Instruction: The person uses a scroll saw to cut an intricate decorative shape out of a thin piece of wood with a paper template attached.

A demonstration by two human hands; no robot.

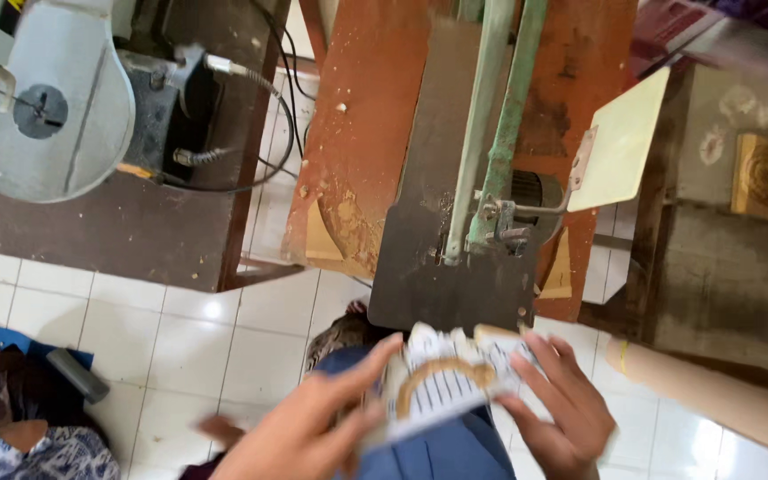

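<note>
Hands meet low in the frame's centre: the left hand (313,427) and right hand (557,404) both grip a flat wooden piece (442,387) with paper pattern, fingers closed on its edges, just below the dark saw counter (420,267).

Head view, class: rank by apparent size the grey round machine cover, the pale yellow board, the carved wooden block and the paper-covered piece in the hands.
1. Grey round machine cover
2. Pale yellow board
3. Paper-covered piece, though it lies nearest the camera, so its rank is unsure
4. Carved wooden block
</note>
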